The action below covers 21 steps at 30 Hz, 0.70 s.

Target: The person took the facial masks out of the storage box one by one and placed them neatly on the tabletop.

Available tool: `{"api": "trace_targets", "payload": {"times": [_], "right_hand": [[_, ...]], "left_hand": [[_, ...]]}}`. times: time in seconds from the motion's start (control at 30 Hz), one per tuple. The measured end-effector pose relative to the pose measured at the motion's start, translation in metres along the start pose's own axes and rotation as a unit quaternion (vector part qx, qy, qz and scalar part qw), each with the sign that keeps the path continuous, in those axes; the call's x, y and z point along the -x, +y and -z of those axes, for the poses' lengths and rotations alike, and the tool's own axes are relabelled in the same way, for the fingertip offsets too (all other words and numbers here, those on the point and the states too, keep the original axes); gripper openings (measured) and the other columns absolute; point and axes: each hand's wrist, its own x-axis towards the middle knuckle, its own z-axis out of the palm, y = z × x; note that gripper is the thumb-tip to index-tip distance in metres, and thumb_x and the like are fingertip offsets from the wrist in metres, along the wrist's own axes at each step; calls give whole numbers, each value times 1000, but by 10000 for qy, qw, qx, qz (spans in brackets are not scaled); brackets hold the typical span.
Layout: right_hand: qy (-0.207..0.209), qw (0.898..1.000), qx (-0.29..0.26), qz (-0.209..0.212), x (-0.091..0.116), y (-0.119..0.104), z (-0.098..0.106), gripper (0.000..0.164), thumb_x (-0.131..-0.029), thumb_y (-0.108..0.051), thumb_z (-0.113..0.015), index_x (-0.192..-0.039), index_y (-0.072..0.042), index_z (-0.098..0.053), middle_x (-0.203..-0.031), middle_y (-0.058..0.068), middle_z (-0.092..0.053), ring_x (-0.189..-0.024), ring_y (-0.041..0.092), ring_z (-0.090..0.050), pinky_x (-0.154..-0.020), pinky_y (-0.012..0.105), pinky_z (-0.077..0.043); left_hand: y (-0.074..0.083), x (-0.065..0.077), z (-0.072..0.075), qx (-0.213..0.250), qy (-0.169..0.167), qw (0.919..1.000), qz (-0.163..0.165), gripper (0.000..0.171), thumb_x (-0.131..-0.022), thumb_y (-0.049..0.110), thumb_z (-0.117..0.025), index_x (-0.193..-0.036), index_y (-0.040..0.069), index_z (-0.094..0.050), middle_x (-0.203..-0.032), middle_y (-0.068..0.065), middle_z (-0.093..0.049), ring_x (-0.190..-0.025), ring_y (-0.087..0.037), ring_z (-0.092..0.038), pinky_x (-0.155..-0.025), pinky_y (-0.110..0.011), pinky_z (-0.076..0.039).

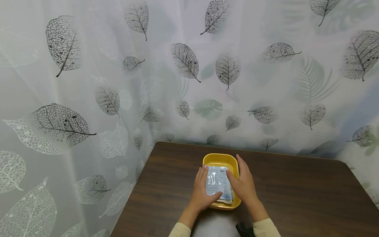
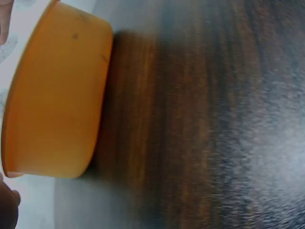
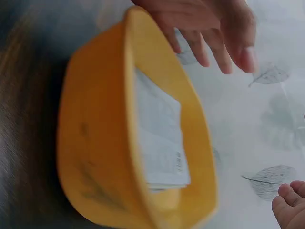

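A stack of flat, pale blue-and-white printed packets (image 1: 218, 181) lies inside a yellow plastic basin (image 1: 219, 154), a barcode showing on the top one. My left hand (image 1: 200, 194) is over the basin's left side, fingers extended forward and thumb across the packets' near end. On the opposite side, my right hand (image 1: 244, 182) has its fingers straight along the rim and its thumb toward the packets. In the right wrist view, the left hand (image 3: 205, 28) is spread at the rim and the right fingertips (image 3: 290, 205) are apart from the packets (image 3: 161, 133).
The basin stands on a dark wood-grain table (image 1: 296, 191). A leaf-patterned curtain (image 1: 183, 92) hangs behind the table and along its left side. Something black (image 1: 245, 229) shows by the right sleeve (image 1: 266, 227).
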Motion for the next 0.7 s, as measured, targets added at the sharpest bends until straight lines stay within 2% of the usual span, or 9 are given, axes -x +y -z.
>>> {"api": "trace_targets", "payload": {"times": [0.23,0.4,0.53,0.7], "right_hand": [[-76,9974,-521,-501,3,11,-25,78,-95,-23,-68,-160,-4,-28,-160,25,-37,-145,44,-41,-118,60,-33],[-194,9953,-532,-780,6,20,-42,79,-95,-20,-68,-160,-2,-27,-161,26,-36,-146,46,-40,-118,61,-32],[-273,9941,-472,-935,8,28,-52,79,-95,-18,-69,-159,0,-27,-162,27,-35,-147,47,-38,-119,61,-30],[-345,9933,-361,-1041,10,32,-59,78,-94,-19,-68,-158,0,-27,-160,28,-36,-144,48,-41,-118,61,-31]], "left_hand": [[-9,4,-9,-46,34,10000,23,104,-76,49,-80,-160,11,-32,-171,-13,-20,-154,-43,-22,-115,-71,-27],[-13,7,-11,-184,73,9998,-50,101,-77,48,-80,-160,15,-33,-170,-18,-22,-154,-44,-23,-113,-72,-28],[-19,11,-14,-676,126,9972,-286,95,-78,50,-78,-157,15,-40,-168,-20,-26,-151,-47,-29,-109,-72,-34],[-26,14,-18,-1329,313,9888,-605,93,-76,53,-78,-154,16,-44,-166,-23,-30,-148,-48,-35,-105,-70,-41]]}}
